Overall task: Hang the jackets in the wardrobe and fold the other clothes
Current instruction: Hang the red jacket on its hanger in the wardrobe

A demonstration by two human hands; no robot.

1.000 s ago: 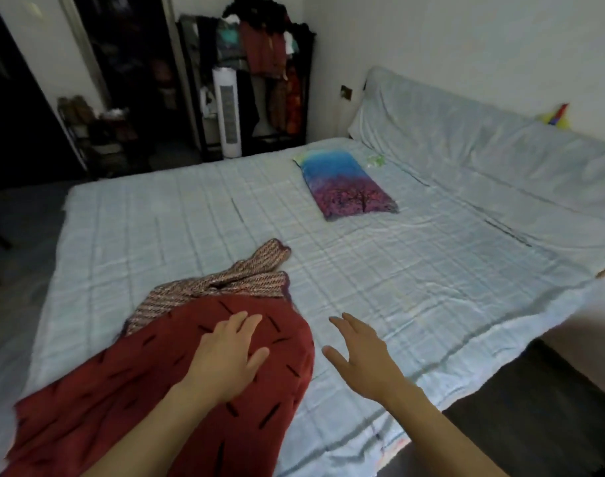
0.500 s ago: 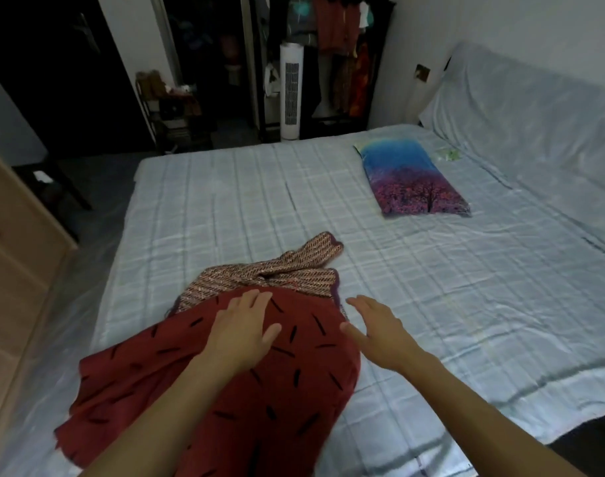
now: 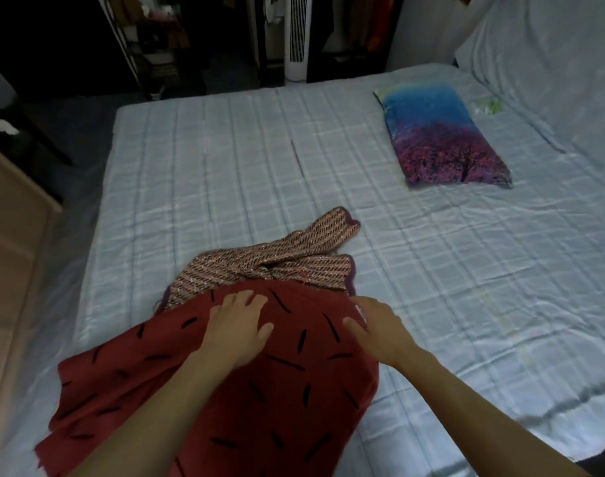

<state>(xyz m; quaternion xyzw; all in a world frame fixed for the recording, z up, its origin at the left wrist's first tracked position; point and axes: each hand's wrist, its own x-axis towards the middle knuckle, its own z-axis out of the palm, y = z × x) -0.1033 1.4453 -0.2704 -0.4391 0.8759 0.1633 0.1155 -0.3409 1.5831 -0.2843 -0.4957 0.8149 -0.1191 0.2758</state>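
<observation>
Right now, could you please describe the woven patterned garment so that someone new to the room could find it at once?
Start at the bed with its pale blue checked sheet. Near its lower middle lies a red cloth with black dashes, under both hands. The woven garment pokes out from beneath that cloth's far edge: a brown and cream zigzag weave with purple trim, unlike the plain red beside it.

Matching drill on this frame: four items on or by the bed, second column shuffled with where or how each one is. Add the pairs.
Items:
1. red garment
2. woven patterned garment
3. tree-print pillow
4. white tower fan

Places or states:
A. standing on the floor beyond the far edge of the bed
B. lying alone near the bed's head end
C. under both hands, nearest the camera
D. partly covered by another garment at its near end

Pairs: 1-C, 2-D, 3-B, 4-A
</observation>
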